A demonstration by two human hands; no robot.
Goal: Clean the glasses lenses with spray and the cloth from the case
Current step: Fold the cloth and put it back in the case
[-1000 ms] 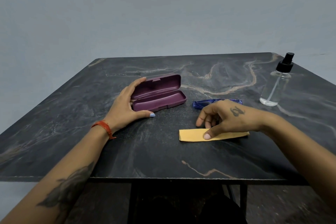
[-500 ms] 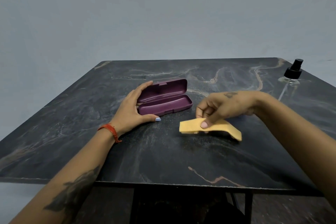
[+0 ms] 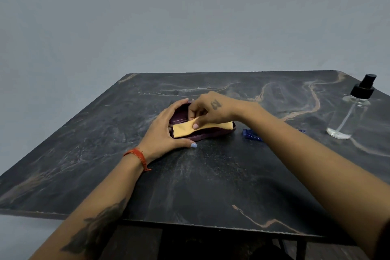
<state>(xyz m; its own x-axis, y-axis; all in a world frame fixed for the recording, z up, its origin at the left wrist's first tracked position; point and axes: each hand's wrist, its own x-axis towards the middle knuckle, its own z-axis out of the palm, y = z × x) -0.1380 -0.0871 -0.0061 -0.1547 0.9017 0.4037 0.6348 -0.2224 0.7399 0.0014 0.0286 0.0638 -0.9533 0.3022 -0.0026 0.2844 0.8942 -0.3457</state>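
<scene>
Yellow-orange microfibre: the cloth (image 3: pixel 190 128) is lying stretched across the open maroon case (image 3: pixel 213 133), near the middle of the dark marbled tabletop (image 3: pixel 211 186). It is being held flat there, probably so it can be laid into the tray or drawn clear of it; which of the two cannot be told.

Right hand (image 3: pixel 211 111): reaching in from 4 o'clock, forearm crossing low over the tabletop, wrist bent down, back of the hand facing up. Its grip is nearly closed, thumb (image 3: pixel 195 126) pressing the cloth against the curled fingers.

Left hand (image 3: pixel 166 131): coming from 7 o'clock, palm cupping the case's 9 o'clock end, fingers arching over the lid, thumb lying along the front edge. The grip is wrapping around the case, steadying it so it does not slide while the cloth is worked.

Blue glasses (image 3: pixel 251 134): lying on the tabletop just beside the case at 3 o'clock, partly hidden by the right forearm, apparently folded.

Clear spray bottle (image 3: pixel 349 116): standing upright, well apart at 2 o'clock, untouched and within the right hand's reach.
</scene>
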